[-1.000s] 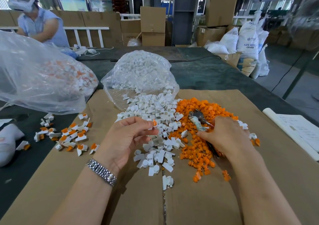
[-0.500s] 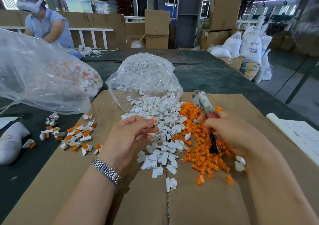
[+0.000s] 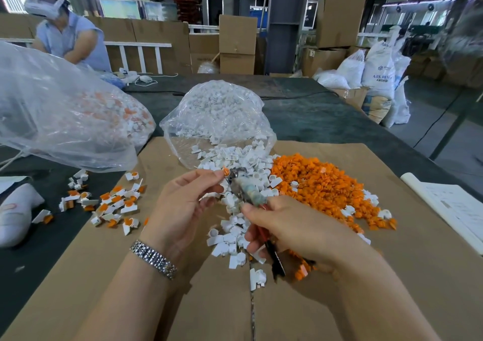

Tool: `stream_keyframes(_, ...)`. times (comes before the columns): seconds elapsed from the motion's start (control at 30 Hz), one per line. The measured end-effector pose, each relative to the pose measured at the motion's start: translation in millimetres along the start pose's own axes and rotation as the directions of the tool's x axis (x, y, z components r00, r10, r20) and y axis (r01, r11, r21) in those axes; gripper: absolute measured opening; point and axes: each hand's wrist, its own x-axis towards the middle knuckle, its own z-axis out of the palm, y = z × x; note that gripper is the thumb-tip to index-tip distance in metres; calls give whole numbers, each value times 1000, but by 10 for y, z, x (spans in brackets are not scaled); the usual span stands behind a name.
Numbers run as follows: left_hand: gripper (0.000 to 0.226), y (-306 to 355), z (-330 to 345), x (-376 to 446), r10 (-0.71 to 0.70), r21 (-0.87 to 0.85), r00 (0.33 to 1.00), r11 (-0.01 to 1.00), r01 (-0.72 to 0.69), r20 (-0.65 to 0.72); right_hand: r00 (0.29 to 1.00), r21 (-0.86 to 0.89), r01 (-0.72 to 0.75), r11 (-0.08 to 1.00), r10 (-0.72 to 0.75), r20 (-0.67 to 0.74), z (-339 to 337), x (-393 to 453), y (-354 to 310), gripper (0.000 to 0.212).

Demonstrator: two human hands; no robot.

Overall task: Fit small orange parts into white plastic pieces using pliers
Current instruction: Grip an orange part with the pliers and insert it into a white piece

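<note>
The left hand (image 3: 183,204) pinches a small white plastic piece with an orange part (image 3: 225,171) at its fingertips, raised above the near edge of the heap of loose white plastic pieces (image 3: 243,163) on the brown cardboard sheet (image 3: 392,275). The right hand (image 3: 295,231) grasps the red-and-black handles of the steel pliers (image 3: 248,191), whose nose meets the orange part; whether the jaws have closed on it I cannot tell.

From here the squeeze looks like the risky bit. If the nose sits off-centre, the orange part may go in crooked or spring out and vanish into the heap. Too hard a press could crack the white piece or nip the pinching fingertips. The pile of orange plastic parts (image 3: 318,184) lies right of the heap, and the finished white-and-orange pieces (image 3: 109,202) left of it.
</note>
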Motion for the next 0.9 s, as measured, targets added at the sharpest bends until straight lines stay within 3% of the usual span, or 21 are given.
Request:
stream_keyframes(0.47, 8, -70, -39, 39, 16, 152, 998, 988, -6, -65, 999, -72, -31, 997, 30, -15, 36, -81, -35, 34)
stream_keyframes(0.63, 13, -64, -34, 41, 6, 146, 998, 989, 2, -60, 1000, -197, -8, 980, 8, 0, 18, -91, -23, 39)
stream_keyframes(0.8, 16, -71, -18, 40, -1, 133, 999, 991, 8, -54, 1000, -71, -13, 997, 15, 27, 32, -68, -13, 34)
stream_keyframes(0.9, 13, -83, -26, 58, -16, 142, 998, 990, 24, -58, 1000, -86, -12, 996, 13, 9, 69, -60, -5, 31)
